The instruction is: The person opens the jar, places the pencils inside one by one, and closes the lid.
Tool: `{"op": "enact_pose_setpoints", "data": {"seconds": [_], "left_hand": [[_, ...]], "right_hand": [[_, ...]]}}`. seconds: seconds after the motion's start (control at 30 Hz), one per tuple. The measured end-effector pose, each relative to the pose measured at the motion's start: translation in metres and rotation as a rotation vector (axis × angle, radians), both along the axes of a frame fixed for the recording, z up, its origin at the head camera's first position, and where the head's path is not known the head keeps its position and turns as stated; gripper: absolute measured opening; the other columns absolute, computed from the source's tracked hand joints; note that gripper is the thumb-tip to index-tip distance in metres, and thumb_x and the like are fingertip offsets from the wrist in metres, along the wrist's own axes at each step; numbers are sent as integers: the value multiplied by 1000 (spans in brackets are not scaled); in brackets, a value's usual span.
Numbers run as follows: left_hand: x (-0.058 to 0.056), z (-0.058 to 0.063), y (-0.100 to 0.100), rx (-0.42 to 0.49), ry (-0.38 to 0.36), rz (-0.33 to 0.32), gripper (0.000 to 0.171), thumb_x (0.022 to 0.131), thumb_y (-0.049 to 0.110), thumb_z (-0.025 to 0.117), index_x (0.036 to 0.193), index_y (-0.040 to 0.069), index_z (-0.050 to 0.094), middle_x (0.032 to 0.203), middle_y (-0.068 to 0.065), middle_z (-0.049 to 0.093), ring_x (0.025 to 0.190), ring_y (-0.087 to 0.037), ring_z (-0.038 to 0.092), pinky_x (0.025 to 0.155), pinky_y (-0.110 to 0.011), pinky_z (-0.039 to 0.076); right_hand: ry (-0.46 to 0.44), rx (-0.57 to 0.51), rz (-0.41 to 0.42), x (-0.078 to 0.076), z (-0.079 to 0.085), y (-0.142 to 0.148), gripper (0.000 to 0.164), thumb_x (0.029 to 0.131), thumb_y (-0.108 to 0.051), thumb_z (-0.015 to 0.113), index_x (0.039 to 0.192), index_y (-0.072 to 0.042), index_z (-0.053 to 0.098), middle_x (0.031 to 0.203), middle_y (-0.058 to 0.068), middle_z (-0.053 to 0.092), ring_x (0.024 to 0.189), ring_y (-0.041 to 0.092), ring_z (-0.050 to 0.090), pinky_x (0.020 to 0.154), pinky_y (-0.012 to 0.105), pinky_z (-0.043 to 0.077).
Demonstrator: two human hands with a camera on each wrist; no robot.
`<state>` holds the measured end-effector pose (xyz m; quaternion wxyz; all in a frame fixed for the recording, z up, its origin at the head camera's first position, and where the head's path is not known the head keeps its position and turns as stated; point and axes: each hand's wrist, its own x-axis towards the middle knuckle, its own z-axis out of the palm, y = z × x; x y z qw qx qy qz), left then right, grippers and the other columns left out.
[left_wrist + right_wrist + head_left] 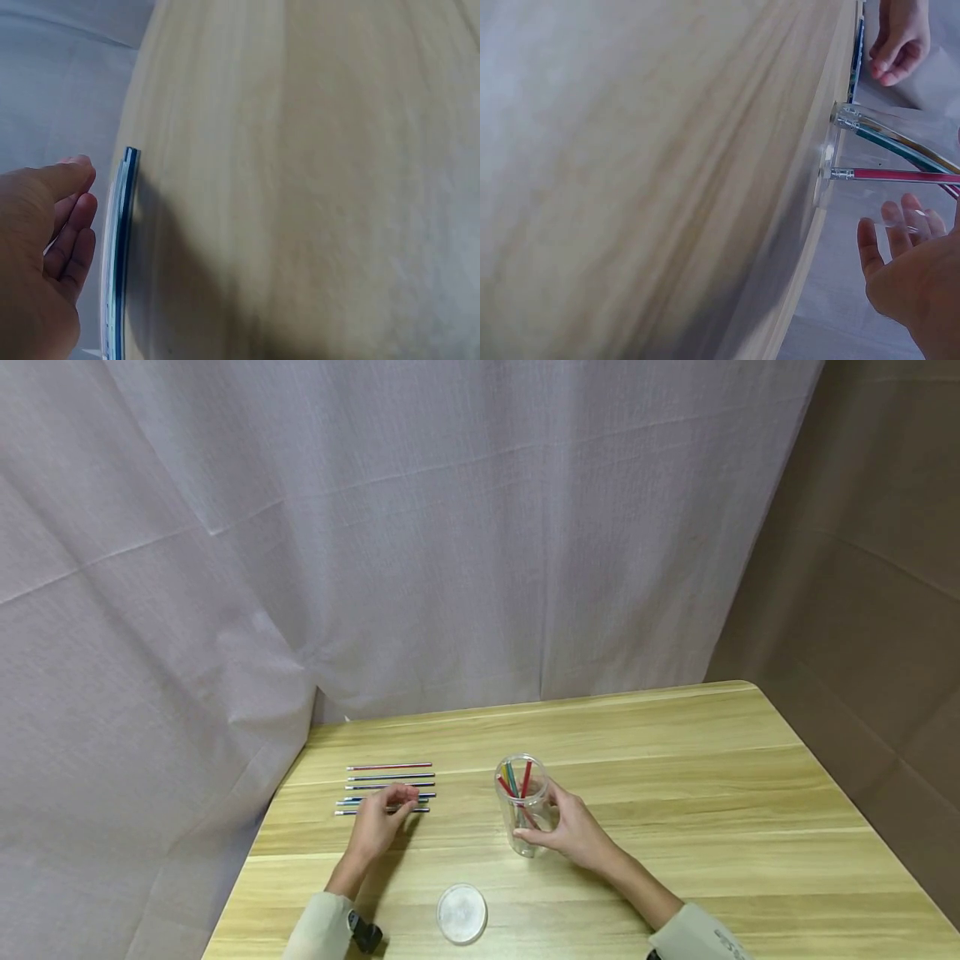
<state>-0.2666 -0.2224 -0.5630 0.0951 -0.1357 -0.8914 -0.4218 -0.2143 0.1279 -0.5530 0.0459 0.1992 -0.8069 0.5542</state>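
A clear plastic jar (513, 831) stands upright on the table, with red, teal and yellow pencils (527, 781) leaning inside it. My right hand (573, 835) grips the jar's right side, thumb at the front. In the right wrist view, a red pencil (900, 176) and a teal pencil (889, 141) show their metal ends down in the jar. To the left lies a row of several pencils (390, 777), the farthest one red and the others dark or bluish. Over the nearer ones hovers my left hand (377, 825), fingers loosely bent, no pencil visible in them.
A round whitish lid (462, 913) lies flat near the front, between the forearms. The wooden table (712, 777) meets a pale curtain (450, 568) at its back and left, and a brown cloth (862, 610) hangs on the right.
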Motion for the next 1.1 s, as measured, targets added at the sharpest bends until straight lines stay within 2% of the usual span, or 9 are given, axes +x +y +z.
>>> {"op": "enact_pose_setpoints", "data": {"seconds": [0.17, 0.33, 0.53, 0.67, 0.87, 1.1], "left_hand": [[-1, -8, -5, -79, 41, -6, 17, 85, 5, 78, 101, 10, 75, 90, 5, 74, 85, -9, 70, 79, -29, 57], [0, -13, -7, -129, 95, -23, 19, 84, 7, 79, 101, 11, 74, 91, 8, 74, 85, -7, 69, 77, -28, 56], [1, -15, -8, -153, 135, -20, 20, 83, 8, 80, 101, 12, 74, 91, 8, 74, 84, -7, 69, 76, -29, 57], [2, -16, -8, -170, 132, -10, 19, 83, 9, 80, 100, 15, 74, 91, 9, 74, 84, -6, 69, 76, -29, 56], [1, -18, -6, -173, 114, -14, 19, 83, 9, 80, 99, 16, 74, 92, 10, 74, 86, -6, 69, 77, -29, 57], [1, -21, -2, -161, 76, -20, 17, 83, 11, 80, 97, 19, 75, 91, 11, 74, 84, -3, 68, 76, -27, 57]], "right_hand": [[6, -3, 4, 0, 0, 0, 78, 73, -41, 87, 139, -20, 51, 117, -10, 68, 111, 15, 62, 99, 50, 47], [9, -1, 2, -1, -1, 0, 81, 73, -41, 87, 140, -13, 50, 115, -10, 68, 111, 15, 62, 99, 51, 47], [4, -8, 7, 0, -1, 0, 78, 73, -39, 88, 138, -15, 51, 116, -10, 67, 110, 17, 62, 97, 50, 48], [4, -11, 6, 0, -1, 0, 78, 73, -38, 88, 138, -16, 52, 117, -10, 67, 110, 16, 62, 96, 50, 48], [15, -21, 2, -1, -2, -1, 73, 73, -38, 88, 135, -27, 52, 119, -9, 67, 112, 17, 62, 97, 52, 48], [3, -13, -1, 0, -1, -1, 74, 73, -39, 88, 136, -26, 52, 119, -10, 67, 110, 15, 62, 96, 49, 49]]}}
